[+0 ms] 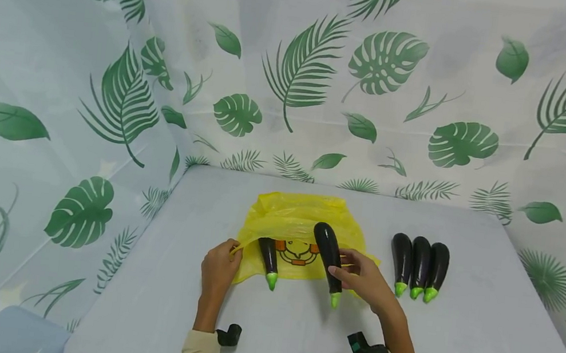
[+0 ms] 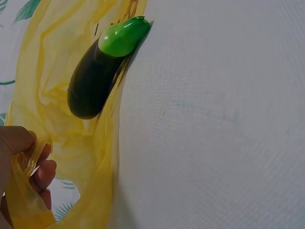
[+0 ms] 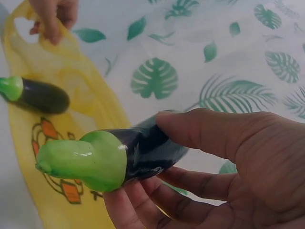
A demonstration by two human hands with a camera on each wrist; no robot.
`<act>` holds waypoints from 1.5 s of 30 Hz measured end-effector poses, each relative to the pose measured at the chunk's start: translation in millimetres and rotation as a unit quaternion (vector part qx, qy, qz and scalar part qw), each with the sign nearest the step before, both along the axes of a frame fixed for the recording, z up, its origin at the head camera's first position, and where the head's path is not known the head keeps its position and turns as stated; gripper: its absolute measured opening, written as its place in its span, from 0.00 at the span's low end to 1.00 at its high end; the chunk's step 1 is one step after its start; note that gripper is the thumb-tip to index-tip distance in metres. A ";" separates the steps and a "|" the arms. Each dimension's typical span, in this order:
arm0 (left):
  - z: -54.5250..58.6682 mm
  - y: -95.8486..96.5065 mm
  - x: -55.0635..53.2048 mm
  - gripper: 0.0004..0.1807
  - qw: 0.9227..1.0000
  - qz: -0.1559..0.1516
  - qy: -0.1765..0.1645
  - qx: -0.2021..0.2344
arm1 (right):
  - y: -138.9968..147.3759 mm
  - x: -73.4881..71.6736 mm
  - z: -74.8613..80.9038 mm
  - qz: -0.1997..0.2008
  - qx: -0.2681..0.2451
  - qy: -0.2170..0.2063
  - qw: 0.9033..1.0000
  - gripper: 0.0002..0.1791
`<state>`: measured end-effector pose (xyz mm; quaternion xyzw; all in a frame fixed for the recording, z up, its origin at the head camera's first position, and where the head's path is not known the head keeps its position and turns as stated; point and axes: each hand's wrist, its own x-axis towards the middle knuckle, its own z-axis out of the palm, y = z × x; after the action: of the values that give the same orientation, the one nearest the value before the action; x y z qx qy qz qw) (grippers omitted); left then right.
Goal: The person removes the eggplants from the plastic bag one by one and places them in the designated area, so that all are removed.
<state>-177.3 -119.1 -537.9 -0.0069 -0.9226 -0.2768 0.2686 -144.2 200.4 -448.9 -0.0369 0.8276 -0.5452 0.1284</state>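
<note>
A yellow plastic bag (image 1: 305,207) with a printed face lies on the table. My left hand (image 1: 220,269) pinches its left edge near a handle loop, lifting the upper layer; in the left wrist view the fingers (image 2: 44,174) curl on the film. One dark eggplant (image 1: 268,255) lies in the bag's opening, its green stem end toward me. My right hand (image 1: 363,277) holds a second eggplant (image 1: 328,253) above the bag's right part, thumb on one side and fingers on the other. In the right wrist view its green cap (image 3: 102,160) points left.
Three more eggplants (image 1: 419,265) lie side by side on the white table (image 1: 472,346), right of the bag. A leaf-patterned cloth (image 1: 303,86) hangs behind and at the left. A black camera mount sits on each wrist.
</note>
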 end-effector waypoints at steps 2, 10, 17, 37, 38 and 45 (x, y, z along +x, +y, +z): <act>0.1 -0.2 0.5 0.06 1.000 0.001 -0.001 0.001 | 5.9 -0.7 0.3 -0.011 0.004 0.002 1.000 0.35; 2.9 -0.6 2.5 0.06 1.000 -0.001 -0.004 0.004 | 26.3 1.0 3.9 -0.045 0.020 0.002 0.999 0.38; 1.2 0.2 2.4 0.06 1.000 -0.006 0.002 0.007 | 41.5 3.7 13.5 -0.070 0.017 0.014 0.997 0.39; 7.6 0.7 0.9 0.06 1.000 -0.004 0.003 0.008 | 123.7 -5.2 6.8 -0.232 -0.090 -0.002 0.968 0.47; 7.6 0.5 0.5 0.06 1.000 -0.004 0.003 0.008 | 127.7 -6.4 4.2 -0.239 -0.101 -0.006 0.966 0.47; 8.3 -0.6 0.3 0.06 1.000 -0.004 -0.006 0.013 | 151.9 -10.7 -12.4 -0.318 -0.159 -0.065 0.932 0.47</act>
<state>-177.1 -119.7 -529.7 -0.0055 -0.9205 -0.2898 0.2619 -155.0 352.3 -461.3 0.2436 0.6882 -0.6834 -0.0061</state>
